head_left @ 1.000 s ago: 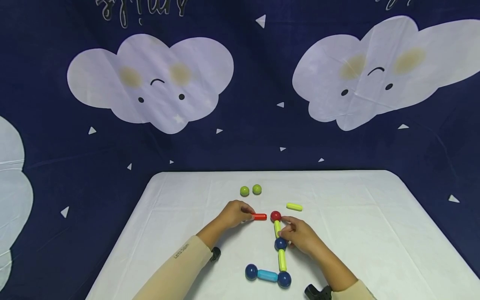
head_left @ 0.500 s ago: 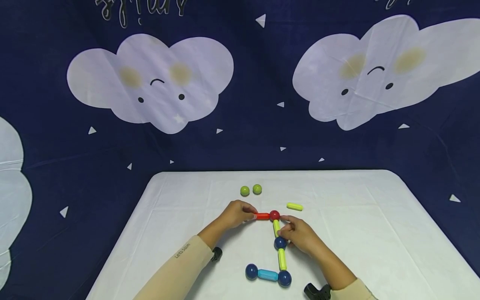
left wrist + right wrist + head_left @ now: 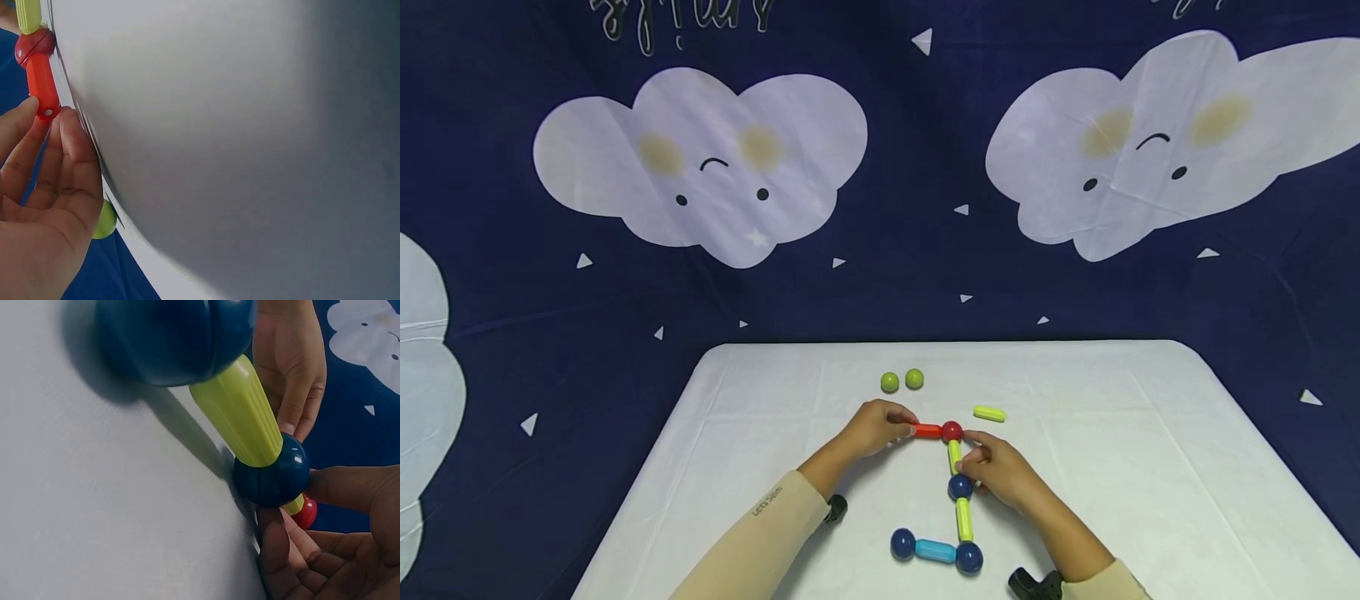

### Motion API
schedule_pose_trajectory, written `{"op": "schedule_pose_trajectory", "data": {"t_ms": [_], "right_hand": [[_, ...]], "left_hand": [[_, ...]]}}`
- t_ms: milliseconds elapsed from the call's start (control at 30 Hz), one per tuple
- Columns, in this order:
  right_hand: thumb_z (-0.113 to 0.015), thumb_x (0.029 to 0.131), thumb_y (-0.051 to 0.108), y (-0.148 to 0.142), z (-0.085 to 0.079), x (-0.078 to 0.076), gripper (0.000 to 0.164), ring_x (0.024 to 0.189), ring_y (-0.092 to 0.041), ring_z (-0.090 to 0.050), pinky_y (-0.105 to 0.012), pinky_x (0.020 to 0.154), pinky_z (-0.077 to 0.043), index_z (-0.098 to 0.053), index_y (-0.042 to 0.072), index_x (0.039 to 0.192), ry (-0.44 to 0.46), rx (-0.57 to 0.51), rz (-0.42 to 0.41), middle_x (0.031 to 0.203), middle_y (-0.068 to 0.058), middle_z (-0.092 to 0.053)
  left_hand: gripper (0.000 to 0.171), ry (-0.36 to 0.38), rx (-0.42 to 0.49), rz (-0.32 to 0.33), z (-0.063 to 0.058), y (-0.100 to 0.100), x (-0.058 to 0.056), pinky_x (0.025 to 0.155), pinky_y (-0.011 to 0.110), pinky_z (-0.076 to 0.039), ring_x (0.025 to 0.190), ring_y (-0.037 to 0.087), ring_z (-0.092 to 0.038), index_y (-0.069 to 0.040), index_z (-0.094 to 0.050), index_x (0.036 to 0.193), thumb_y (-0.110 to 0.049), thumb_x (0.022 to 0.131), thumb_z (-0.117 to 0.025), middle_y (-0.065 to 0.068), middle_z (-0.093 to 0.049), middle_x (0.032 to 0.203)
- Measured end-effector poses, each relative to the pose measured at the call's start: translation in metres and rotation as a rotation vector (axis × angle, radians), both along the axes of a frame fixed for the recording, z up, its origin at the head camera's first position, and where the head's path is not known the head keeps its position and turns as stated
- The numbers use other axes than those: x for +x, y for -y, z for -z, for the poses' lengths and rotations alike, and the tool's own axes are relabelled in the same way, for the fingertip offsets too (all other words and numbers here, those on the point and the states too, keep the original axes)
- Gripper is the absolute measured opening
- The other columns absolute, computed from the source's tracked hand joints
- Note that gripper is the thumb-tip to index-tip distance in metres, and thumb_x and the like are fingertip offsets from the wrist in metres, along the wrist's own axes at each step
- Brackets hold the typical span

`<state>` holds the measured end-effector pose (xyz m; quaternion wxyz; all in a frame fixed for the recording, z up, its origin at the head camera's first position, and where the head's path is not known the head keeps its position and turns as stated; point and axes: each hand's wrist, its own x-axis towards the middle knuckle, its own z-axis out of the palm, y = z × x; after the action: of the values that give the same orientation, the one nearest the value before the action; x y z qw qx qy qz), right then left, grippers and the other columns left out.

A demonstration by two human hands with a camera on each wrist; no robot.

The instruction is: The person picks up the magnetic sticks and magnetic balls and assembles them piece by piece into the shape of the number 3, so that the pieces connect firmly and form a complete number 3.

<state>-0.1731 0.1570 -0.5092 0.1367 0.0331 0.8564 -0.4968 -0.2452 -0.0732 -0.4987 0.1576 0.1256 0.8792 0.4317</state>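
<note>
Near the middle of the white worktop [image 3: 1112, 433], a person's left hand [image 3: 874, 429] pinches the red rod [image 3: 928, 431] at its left end between thumb and fingers; the rod's other end meets the red ball [image 3: 952, 431]. Across from it, well apart, the right hand [image 3: 1006, 475] holds the middle blue ball [image 3: 960, 487] between thumb and fingers, with one fingertip reaching up beside the red ball. Between those two balls runs the upper yellow-green rod [image 3: 955, 455]. From the middle blue ball, the lower yellow-green rod [image 3: 964, 521] comes nearer, down to the corner blue ball [image 3: 969, 558]; there the light-blue rod [image 3: 935, 551] turns left and ends at the last blue ball [image 3: 902, 544]. Farther back lie a loose yellow-green rod [image 3: 989, 413], to the right of the red ball, and two green balls [image 3: 890, 382], just apart, past the left hand. Both arms wear beige sleeves [image 3: 752, 542], with a dark device [image 3: 1036, 585] near each cuff. Behind the worktop's far edge, a navy backdrop [image 3: 925, 150] carries pale clouds [image 3: 707, 117].
</note>
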Motion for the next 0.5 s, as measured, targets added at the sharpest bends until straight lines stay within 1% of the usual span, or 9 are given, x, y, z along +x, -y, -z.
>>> {"op": "schedule_pose_trajectory", "data": {"t_ms": [133,300,500], "right_hand": [[-0.071,0.09,0.008,-0.0002,0.0007,-0.0003,0.06,0.07,-0.015,-0.061,-0.03,0.06,-0.054,-0.05,0.002,0.146,0.001,-0.021,-0.005,0.084,-0.003,-0.069],[-0.071,0.09,0.009,-0.0011,0.0021,-0.0006,0.063,0.07,-0.016,-0.06,-0.031,0.06,-0.053,-0.048,0.005,0.148,0.002,-0.03,-0.006,0.084,-0.002,-0.069],[-0.071,0.09,0.009,-0.002,0.0027,-0.0003,0.063,0.071,-0.016,-0.06,-0.031,0.06,-0.054,-0.048,0.006,0.148,0.004,-0.041,-0.006,0.084,-0.003,-0.069]], "left_hand": [[0.014,0.001,0.004,-0.009,0.0012,-0.001,-0.0002,0.064,0.024,-0.053,0.073,0.012,-0.062,-0.012,-0.078,0.104,-0.012,0.092,-0.073,0.002,-0.074,0.092],[0.014,0.005,0.002,-0.013,0.0023,-0.001,-0.0006,0.064,0.024,-0.053,0.073,0.011,-0.063,-0.012,-0.078,0.104,-0.012,0.091,-0.073,0.002,-0.074,0.092],[0.016,0.004,0.01,-0.01,0.0011,0.0011,-0.0027,0.064,0.024,-0.052,0.074,0.014,-0.064,-0.012,-0.078,0.106,-0.014,0.091,-0.073,0.003,-0.074,0.093]]}}
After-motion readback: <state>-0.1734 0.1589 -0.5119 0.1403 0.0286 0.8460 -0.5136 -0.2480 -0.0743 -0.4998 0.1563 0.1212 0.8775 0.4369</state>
